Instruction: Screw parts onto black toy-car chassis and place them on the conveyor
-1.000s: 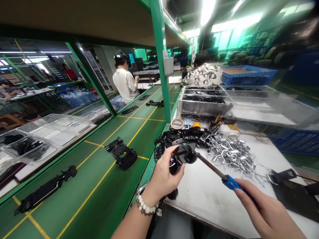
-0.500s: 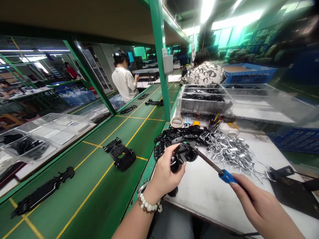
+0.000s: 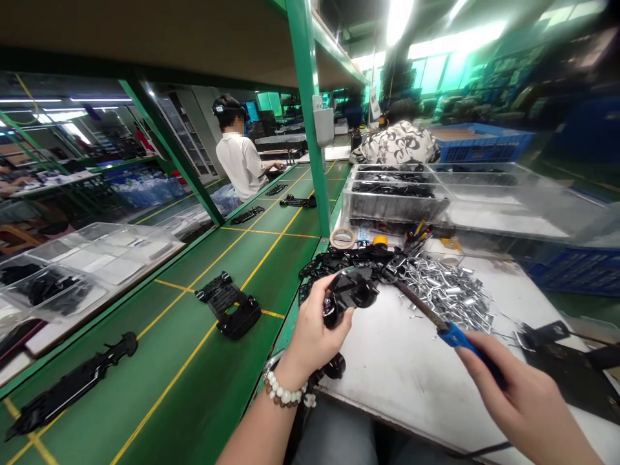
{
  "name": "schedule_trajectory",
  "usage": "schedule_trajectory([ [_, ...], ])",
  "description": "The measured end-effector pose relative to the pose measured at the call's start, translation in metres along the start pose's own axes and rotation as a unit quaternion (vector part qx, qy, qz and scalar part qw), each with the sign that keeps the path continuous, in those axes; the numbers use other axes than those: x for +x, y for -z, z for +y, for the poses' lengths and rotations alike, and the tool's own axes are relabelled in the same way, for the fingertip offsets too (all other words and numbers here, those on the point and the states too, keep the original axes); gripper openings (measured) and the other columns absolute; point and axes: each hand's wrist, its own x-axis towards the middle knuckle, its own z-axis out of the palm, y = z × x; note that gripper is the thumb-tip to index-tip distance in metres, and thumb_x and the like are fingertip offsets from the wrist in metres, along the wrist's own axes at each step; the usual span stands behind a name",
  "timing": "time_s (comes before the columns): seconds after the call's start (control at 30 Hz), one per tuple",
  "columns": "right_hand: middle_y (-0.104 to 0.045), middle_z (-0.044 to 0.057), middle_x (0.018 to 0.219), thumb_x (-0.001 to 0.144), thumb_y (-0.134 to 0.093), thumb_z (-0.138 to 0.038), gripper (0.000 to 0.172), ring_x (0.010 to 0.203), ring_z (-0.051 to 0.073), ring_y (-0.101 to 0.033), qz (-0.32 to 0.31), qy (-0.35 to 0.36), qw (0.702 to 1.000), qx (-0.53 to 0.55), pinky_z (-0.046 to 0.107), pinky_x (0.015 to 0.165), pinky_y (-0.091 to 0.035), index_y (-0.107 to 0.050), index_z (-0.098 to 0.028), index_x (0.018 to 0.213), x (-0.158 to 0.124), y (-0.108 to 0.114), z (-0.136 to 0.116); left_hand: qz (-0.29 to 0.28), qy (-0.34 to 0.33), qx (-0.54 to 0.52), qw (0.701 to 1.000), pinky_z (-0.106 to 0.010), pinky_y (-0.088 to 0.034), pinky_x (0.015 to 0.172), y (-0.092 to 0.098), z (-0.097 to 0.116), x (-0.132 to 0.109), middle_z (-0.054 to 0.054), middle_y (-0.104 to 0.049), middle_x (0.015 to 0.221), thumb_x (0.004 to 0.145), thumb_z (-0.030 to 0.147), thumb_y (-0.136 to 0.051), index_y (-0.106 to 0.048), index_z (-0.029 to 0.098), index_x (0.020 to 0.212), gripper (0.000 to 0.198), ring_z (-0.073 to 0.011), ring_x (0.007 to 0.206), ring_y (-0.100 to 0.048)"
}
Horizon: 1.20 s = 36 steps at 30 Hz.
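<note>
Well, nearest in view, the left hand [image 3: 320, 326], a beaded bracelet [image 3: 283, 395] at its wrist, is clamped around a glossy black plastic part [image 3: 352, 290] with rounded, wheel-like lobes, and a round black piece [image 3: 335, 366] shows just below that hand, by the edge of the white table [image 3: 387, 387]. The right hand [image 3: 526, 403], well apart from the left, grips a blue-handled tool [image 3: 455, 336] whose long, dark shaft [image 3: 416, 307] slants toward the part; whether its tip touches cannot be told. Just beyond the hands, a heap of black parts [image 3: 339, 261] lies against a tangled pile of bent silver metal clips [image 3: 448, 290], with a flat dark mat [image 3: 566, 374] to the right. On the left runs a green conveyor belt [image 3: 194, 387] ruled with yellow lines, carrying a chunky black frame [image 3: 227, 305] and a long black bar [image 3: 72, 387]. Farther off stand a roll of tape [image 3: 343, 237] and a clear plastic tray [image 3: 394, 200] of black parts, then a co-worker in a patterned shirt [image 3: 397, 143] and another in a white shirt [image 3: 239, 165].
</note>
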Motion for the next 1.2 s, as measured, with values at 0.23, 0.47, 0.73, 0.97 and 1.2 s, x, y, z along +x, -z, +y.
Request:
schedule_trajectory([
  [0.23, -0.07, 0.0, 0.09, 0.092, -0.04, -0.046, 0.028, 0.067, 0.017, -0.066, -0.078, -0.035, 0.996, 0.005, 0.024, 0.054, -0.046, -0.051, -0.026, 0.108, -0.003, 0.0, 0.019, -0.022, -0.018, -0.008, 1.0, -0.026, -0.048, 0.077, 0.006, -0.004, 0.004, -0.005, -0.057, 0.104, 0.079, 0.019, -0.06, -0.04, 0.021, 0.121, 0.046, -0.0161, 0.09, -0.057],
  [0.47, -0.069, -0.001, 0.094, 0.092, -0.037, -0.05, 0.031, 0.074, 0.02, -0.066, -0.092, -0.056, 0.994, 0.003, 0.027, 0.059, -0.047, -0.051, -0.028, 0.108, 0.002, -0.002, 0.009, -0.028, -0.019, -0.012, 0.999, -0.026, -0.048, 0.076, 0.007, -0.004, 0.005, -0.004, -0.057, 0.102, 0.079, 0.019, -0.06, -0.04, 0.021, 0.121, 0.047, -0.0154, 0.087, -0.057],
  [0.73, -0.07, -0.003, 0.088, 0.092, -0.04, -0.047, 0.029, 0.067, 0.017, -0.067, -0.073, 0.0, 0.997, -0.028, 0.023, 0.053, -0.049, -0.053, -0.027, 0.108, 0.003, -0.002, 0.014, -0.027, -0.019, -0.017, 0.999, -0.025, -0.048, 0.074, 0.008, -0.005, 0.003, -0.003, -0.058, 0.099, 0.078, 0.018, -0.061, -0.041, 0.022, 0.119, 0.046, -0.0149, 0.084, -0.058],
  [0.97, -0.07, 0.0, 0.087, 0.085, -0.051, -0.045, 0.029, 0.062, 0.017, -0.066, 0.01, 0.062, 0.995, -0.082, 0.024, 0.051, -0.049, -0.059, -0.026, 0.105, 0.007, 0.013, 0.014, -0.023, -0.052, -0.028, 0.998, -0.028, -0.049, 0.079, 0.013, -0.006, 0.001, -0.005, -0.058, 0.105, 0.076, 0.018, -0.062, -0.042, 0.022, 0.121, 0.05, -0.0167, 0.09, -0.058],
  [1.2, -0.055, 0.003, 0.055, 0.086, -0.044, -0.05, 0.032, 0.037, 0.013, -0.048, -0.1, -0.188, 0.901, 0.377, 0.026, 0.032, -0.038, -0.065, -0.027, 0.093, 0.004, 0.029, 0.036, 0.088, 0.008, -0.18, 0.98, -0.036, -0.051, 0.078, 0.033, -0.027, -0.008, -0.005, -0.061, 0.096, 0.069, 0.033, -0.069, -0.052, 0.023, 0.11, 0.045, -0.0211, 0.085, -0.06],
])
